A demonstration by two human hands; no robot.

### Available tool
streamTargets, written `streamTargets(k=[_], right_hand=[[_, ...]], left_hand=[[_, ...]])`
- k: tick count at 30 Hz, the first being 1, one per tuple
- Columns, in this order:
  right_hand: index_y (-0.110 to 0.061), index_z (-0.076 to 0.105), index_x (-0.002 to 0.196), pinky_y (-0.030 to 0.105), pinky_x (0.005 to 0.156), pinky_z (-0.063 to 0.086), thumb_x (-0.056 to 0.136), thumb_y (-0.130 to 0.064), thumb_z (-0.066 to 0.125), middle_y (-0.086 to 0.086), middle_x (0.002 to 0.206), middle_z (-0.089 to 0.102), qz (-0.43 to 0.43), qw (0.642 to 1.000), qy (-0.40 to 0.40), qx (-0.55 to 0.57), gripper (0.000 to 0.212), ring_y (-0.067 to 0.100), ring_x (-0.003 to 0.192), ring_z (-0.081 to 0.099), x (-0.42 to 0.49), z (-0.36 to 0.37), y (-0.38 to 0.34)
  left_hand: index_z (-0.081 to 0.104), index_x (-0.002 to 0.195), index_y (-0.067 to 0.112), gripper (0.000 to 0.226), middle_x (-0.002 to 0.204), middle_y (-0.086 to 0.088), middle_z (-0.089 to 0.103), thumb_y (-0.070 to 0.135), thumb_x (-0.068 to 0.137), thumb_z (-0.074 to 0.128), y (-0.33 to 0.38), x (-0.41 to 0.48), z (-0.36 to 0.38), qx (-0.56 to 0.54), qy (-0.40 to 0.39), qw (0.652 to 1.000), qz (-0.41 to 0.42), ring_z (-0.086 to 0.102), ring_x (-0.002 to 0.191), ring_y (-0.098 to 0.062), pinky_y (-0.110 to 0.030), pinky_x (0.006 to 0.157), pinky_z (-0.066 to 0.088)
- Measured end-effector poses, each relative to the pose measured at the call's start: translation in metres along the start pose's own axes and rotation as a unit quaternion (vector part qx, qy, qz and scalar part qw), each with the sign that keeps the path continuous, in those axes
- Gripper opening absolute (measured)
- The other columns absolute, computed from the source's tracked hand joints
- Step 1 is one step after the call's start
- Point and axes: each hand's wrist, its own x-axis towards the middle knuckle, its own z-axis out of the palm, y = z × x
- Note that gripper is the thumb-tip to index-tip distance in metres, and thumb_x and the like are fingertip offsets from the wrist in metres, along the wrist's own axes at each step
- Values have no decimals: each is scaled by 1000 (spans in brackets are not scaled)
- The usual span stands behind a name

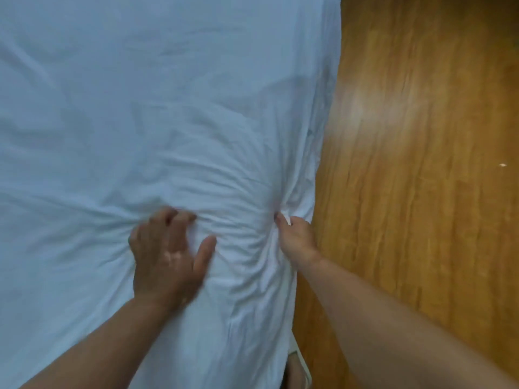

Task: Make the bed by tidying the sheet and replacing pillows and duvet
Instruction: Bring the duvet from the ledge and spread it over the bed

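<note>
A white sheet [146, 108] covers the bed and fills the left two thirds of the head view. Creases fan out across it from the lower middle. My left hand [168, 254] lies palm down on the sheet, its fingers curled into the cloth and its thumb spread out to the right. My right hand [296, 238] pinches a bunch of the sheet at the bed's right edge, where the folds gather tightly. No pillow or duvet is in view.
A wooden floor [421, 164] runs along the right side of the bed. A small white speck [502, 165] lies on it at the far right. A foot in a sandal [297, 366] shows at the bottom beside the bed edge.
</note>
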Motion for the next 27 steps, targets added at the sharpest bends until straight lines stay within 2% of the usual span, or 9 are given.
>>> streamTargets(k=[2, 5, 8, 11, 14, 17, 20, 24, 27], right_hand=[[-15, 69, 90, 30, 74, 46, 84, -50, 65, -1, 85, 67, 36, 994, 4, 102, 36, 22, 82, 62, 29, -9, -36], [-16, 64, 122, 41, 90, 51, 59, -77, 66, -1, 109, 69, 46, 973, 32, 226, 88, 24, 97, 66, 94, -30, -98], [-23, 49, 144, 48, 107, 46, 39, -105, 52, 0, 136, 61, 35, 965, 39, 257, 134, 27, 122, 60, 181, -46, -154], [-13, 56, 140, 42, 104, 49, 60, -97, 46, 4, 132, 63, 25, 958, 29, 284, 116, 28, 117, 61, 210, -58, -218], [-8, 68, 115, 41, 98, 50, 92, -74, 36, 9, 113, 68, 26, 973, 52, 222, 77, 29, 106, 63, 230, -52, -245], [-13, 64, 83, 31, 83, 47, 99, -61, 43, 4, 87, 65, -7, 988, 88, 129, 54, 24, 90, 60, 230, -84, -231], [-6, 66, 83, 28, 70, 37, 100, -54, 48, 7, 80, 65, -29, 992, 102, 63, 54, 28, 90, 65, 230, -120, -205], [-8, 71, 115, 31, 91, 44, 99, -65, 35, 10, 111, 68, -21, 999, -36, 24, 69, 26, 109, 62, 256, -104, -217], [-17, 67, 126, 43, 107, 45, 61, -103, 33, -2, 122, 66, 34, 988, -7, 148, 114, 22, 113, 61, 326, -125, -248]], left_hand=[[51, 140, 22, 62, 145, -15, 44, 60, 91, 43, 15, 63, -4, 26, -19, 998, 45, 42, 135, -39, -58, 109, 28], [7, 159, 40, 71, 169, -2, -3, 69, 96, 22, 40, 158, 3, 57, -119, 991, 17, -8, 155, -25, -60, 121, -2], [-19, 154, 47, 75, 166, 5, -25, 78, 91, 6, 57, 212, 19, 108, -159, 981, -25, -27, 151, -22, -63, 119, -10], [-15, 156, 45, 78, 167, 2, -20, 80, 88, -3, 69, 222, 31, 127, -127, 983, -34, -22, 153, -26, -66, 118, -6], [1, 161, 38, 80, 170, -4, -4, 77, 92, 4, 75, 223, 28, 133, -117, 984, -24, -7, 156, -30, -69, 118, 5], [0, 160, 40, 81, 170, 0, -7, 79, 90, 9, 98, 270, 27, 99, -121, 987, -29, -9, 156, -25, -65, 120, 2], [-9, 157, 48, 76, 167, 8, -21, 79, 89, 9, 138, 358, 38, 77, -116, 990, -28, -21, 153, -19, -58, 121, -8], [-12, 156, 48, 76, 168, 6, -19, 77, 92, 18, 166, 462, 42, 101, -136, 985, -40, -19, 154, -23, -59, 121, -8], [-15, 154, 49, 78, 168, 6, -19, 81, 88, 10, 163, 494, 45, 107, -137, 983, -53, -19, 154, -21, -58, 122, -6]])
